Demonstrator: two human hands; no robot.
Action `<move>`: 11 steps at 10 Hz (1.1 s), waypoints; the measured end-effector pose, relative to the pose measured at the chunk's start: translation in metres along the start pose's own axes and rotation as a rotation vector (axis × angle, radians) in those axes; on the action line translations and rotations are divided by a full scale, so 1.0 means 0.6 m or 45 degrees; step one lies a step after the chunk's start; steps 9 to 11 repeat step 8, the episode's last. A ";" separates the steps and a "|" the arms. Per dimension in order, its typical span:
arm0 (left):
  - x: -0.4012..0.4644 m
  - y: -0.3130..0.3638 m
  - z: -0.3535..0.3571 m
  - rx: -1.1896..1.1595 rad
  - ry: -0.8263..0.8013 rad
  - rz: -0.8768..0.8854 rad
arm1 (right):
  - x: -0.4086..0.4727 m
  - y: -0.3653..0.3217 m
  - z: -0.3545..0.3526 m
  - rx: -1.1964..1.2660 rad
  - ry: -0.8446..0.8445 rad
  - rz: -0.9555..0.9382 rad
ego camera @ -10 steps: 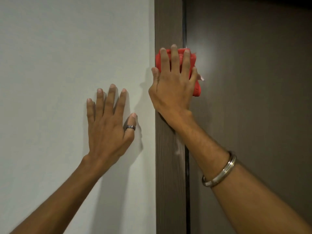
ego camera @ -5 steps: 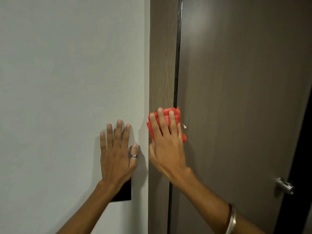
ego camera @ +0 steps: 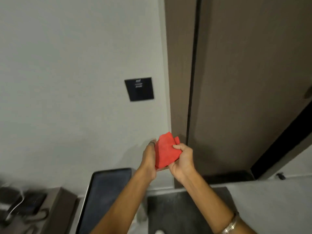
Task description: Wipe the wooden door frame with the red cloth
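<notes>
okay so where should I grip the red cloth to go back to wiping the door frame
Probably flat across its broad face, palm coming from the near side. The red cloth is a folded pad between the left hand and right hand, so an open palm would press it against the door frame.

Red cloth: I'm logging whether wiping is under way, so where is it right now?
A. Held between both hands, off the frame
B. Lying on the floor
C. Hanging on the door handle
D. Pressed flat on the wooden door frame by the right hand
A: the folded red cloth sits between the left hand and right hand, in front of the brown wooden door frame, not flat on it.
</notes>
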State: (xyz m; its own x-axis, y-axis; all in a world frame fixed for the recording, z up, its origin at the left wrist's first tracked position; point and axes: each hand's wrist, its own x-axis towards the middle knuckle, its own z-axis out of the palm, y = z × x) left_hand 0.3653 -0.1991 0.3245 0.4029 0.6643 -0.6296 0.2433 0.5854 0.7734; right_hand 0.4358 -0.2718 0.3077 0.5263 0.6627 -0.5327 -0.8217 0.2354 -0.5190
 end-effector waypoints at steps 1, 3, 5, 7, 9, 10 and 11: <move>0.017 -0.077 -0.098 -0.102 0.034 -0.261 | 0.002 0.105 -0.035 -0.022 0.014 0.189; 0.056 -0.190 -0.248 -0.004 0.095 -0.365 | 0.037 0.287 -0.086 -1.101 0.094 0.163; 0.178 -0.316 -0.439 0.187 0.209 -0.423 | 0.130 0.506 -0.107 -1.479 0.197 0.331; 0.315 -0.378 -0.555 0.311 0.192 -0.241 | 0.230 0.654 -0.092 -1.666 0.268 0.266; 0.333 -0.382 -0.567 0.458 0.219 -0.108 | 0.244 0.662 -0.088 -1.718 0.333 0.165; 0.333 -0.382 -0.567 0.458 0.219 -0.108 | 0.244 0.662 -0.088 -1.718 0.333 0.165; 0.333 -0.382 -0.567 0.458 0.219 -0.108 | 0.244 0.662 -0.088 -1.718 0.333 0.165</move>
